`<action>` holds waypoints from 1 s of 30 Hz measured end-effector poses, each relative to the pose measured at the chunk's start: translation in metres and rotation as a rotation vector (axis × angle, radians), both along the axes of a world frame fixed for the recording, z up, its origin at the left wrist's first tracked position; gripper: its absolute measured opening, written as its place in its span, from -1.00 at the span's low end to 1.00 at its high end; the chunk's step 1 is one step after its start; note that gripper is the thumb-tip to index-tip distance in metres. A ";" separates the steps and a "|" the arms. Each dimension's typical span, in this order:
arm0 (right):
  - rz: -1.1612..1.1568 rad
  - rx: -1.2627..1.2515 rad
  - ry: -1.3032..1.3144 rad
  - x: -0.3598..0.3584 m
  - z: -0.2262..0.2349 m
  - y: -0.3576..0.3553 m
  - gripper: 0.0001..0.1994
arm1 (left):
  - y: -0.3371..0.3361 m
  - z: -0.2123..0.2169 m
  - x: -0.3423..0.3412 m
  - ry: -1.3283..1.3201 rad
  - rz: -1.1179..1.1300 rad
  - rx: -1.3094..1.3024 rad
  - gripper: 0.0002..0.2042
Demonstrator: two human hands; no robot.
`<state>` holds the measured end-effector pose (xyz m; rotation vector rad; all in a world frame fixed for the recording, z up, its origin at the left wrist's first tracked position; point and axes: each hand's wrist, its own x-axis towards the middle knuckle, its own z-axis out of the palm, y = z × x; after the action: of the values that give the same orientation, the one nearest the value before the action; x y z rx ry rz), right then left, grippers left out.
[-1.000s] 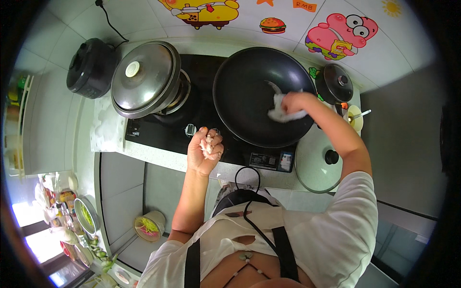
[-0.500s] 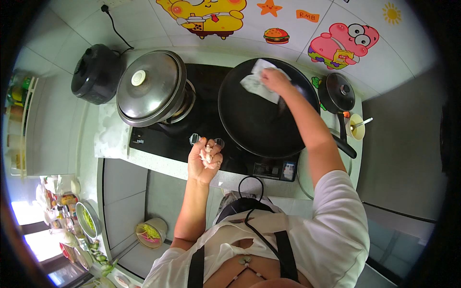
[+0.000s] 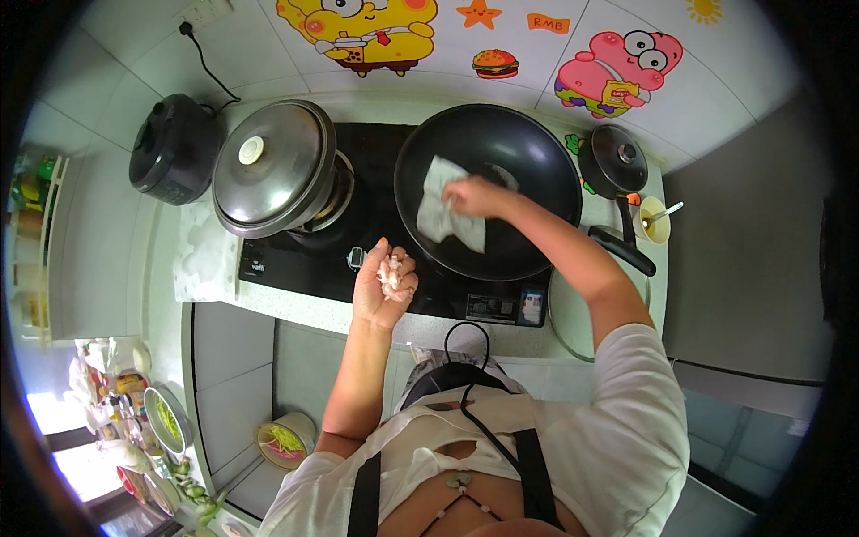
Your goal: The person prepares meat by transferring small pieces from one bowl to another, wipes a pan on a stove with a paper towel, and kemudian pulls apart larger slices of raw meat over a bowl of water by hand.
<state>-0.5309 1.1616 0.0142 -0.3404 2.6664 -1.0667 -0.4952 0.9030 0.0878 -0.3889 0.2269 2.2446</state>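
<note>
My right hand [image 3: 472, 196] reaches over the big black wok [image 3: 528, 246] with its fingers closed on a white wipe, a cloth or paper towel [image 3: 435, 222]. The wipe lies spread against the left part of the wok's inner wall. Behind my hand a pale shiny patch shows on the wok's surface. In front of the stove's near edge I hold my left hand [image 3: 374, 300] palm up, the fingers curled round a crumpled whitish-pink wad [image 3: 391, 274]. What that wad is made of I cannot make out. The wok's handle [image 3: 623, 251] points to the near right.
On the left burner stands a lidded steel pot [image 3: 268, 179], with a black rice cooker [image 3: 174, 150] beyond it. Right of the wok are a small lidded black pan [image 3: 614, 163], a cup with a spoon [image 3: 657, 231] and a glass lid [image 3: 577, 313]. A bin [image 3: 288, 440] stands low left.
My right hand has drawn the wipe from the wok's far side toward its near left. My left hand keeps its wad in about the same place. The view has shifted slightly.
</note>
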 end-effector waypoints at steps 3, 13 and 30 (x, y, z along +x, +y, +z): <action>-0.545 0.157 0.495 -0.045 -0.057 0.046 -0.75 | -0.003 -0.002 0.002 0.033 0.016 -0.011 -0.74; -0.249 -0.090 -0.027 -0.034 -0.025 -0.044 -0.88 | -0.012 0.000 0.013 0.096 0.055 -0.098 -0.75; -1.106 -0.683 0.131 0.204 0.121 0.026 -0.86 | 0.081 0.017 -0.010 0.351 0.038 -0.083 -0.78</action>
<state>-0.3273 1.1874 0.1354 1.1280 2.4187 -2.2768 -0.5056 0.9840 0.1051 -0.0383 0.5001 2.3358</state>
